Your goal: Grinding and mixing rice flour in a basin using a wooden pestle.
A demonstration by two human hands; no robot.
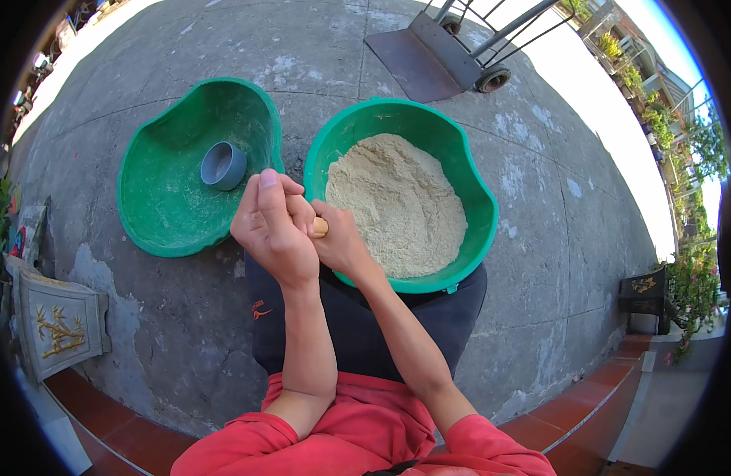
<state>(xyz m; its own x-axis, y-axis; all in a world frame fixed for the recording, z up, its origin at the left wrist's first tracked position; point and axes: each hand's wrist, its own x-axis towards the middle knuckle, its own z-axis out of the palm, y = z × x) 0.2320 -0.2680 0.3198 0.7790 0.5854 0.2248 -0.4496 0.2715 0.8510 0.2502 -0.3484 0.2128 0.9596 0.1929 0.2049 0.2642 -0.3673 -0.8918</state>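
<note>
My left hand (275,230) is closed in front of me, palm side up, its thumb lying over curled fingers; whatever it may hold is hidden. Pressed against it, my right hand (342,240) is wrapped round a short tan, wooden-looking handle (320,228). Only the rounded end of that handle shows. Just beyond my right hand stands a green tub (480,210) partly full of pale, coarse powder (401,206). To the left, a shallower green basin (155,226) dusted with powder holds a small grey-blue cup (223,166), which lies tilted.
A metal hand truck (441,51) rests on the concrete floor (540,238) beyond the tub. A grey planter (60,321) stands at left, a dark pot (645,297) at right. Red tiled steps (576,401) run near me. My dark-trousered legs (453,317) are beside the tub.
</note>
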